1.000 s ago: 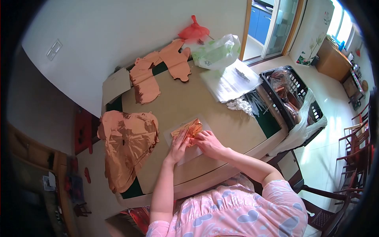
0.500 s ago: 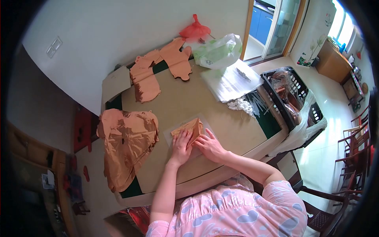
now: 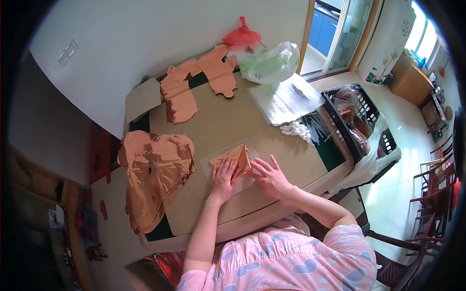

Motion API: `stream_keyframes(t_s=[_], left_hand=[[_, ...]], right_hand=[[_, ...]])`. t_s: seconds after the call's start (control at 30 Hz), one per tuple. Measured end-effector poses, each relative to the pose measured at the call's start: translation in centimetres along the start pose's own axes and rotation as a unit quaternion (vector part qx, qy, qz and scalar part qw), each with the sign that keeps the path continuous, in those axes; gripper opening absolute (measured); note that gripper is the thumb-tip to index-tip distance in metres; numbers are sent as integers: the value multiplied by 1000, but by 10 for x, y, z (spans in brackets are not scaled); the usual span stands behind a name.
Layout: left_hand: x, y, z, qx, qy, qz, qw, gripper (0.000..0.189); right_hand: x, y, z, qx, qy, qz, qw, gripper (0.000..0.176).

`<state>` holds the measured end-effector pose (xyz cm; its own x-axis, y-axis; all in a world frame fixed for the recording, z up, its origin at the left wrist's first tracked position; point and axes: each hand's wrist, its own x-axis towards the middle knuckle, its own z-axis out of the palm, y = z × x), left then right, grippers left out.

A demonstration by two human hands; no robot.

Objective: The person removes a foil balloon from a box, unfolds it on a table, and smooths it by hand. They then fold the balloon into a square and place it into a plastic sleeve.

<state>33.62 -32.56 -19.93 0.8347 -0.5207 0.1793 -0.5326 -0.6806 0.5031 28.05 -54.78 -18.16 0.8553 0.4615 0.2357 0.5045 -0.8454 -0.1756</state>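
A folded copper-coloured foil balloon lies on a clear plastic sleeve near the table's front edge. My left hand rests flat on the balloon's left part, fingers stretched out. Just off the balloon's right edge is my right hand, its fingers spread and the fingertips close to the foil. On the left, a larger flat foil balloon, creased and unfolded, hangs partly over the table's edge.
More flat foil balloons lie at the back beside a cardboard piece. Clear plastic sleeves, a green-white bag, white ribbon and pale straws are on the right. A black crate stands at the right edge.
My right hand has drawn back to the right from the folded balloon, and its fingers have spread. My left hand stays on the foil.
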Motion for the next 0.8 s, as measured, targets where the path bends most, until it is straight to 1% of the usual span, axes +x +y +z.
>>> stream_keyframes(t_s=[0.1, 0.2, 0.27, 0.37, 0.47, 0.5, 0.6, 0.63, 0.73, 0.8], left_hand=[[0, 2, -2, -3, -4, -3, 1000, 55], [0, 2, -2, -6, -8, -4, 1000, 55], [0, 2, -3, -9, -12, -5, 1000, 56], [1, 2, -4, -6, -16, -7, 1000, 57], [1, 2, -4, -11, -17, -7, 1000, 57], [1, 2, -4, -11, -18, -7, 1000, 57], [1, 1, -3, -11, -15, -8, 1000, 57], [1, 1, -3, -11, -14, -7, 1000, 57], [0, 0, -3, -11, -13, -4, 1000, 58], [1, 1, -3, -13, -13, -1, 1000, 58]], right_hand=[[-7, 18, -15, -30, 57, 8, 998, 38], [-1, 65, -16, -58, 178, 102, 977, 24], [8, 102, -19, -110, 226, 219, 943, 12], [15, 127, -35, -120, 235, 241, 934, 9], [22, 137, -14, -159, 224, 223, 935, 5], [25, 135, -12, -170, 212, 236, 933, 3], [31, 115, -5, -128, 224, 220, 941, 4], [35, 103, -6, -96, 239, 201, 945, 4], [42, 74, -10, 14, 224, 180, 958, 4], [43, 50, -12, 91, 207, 112, 968, 4]])
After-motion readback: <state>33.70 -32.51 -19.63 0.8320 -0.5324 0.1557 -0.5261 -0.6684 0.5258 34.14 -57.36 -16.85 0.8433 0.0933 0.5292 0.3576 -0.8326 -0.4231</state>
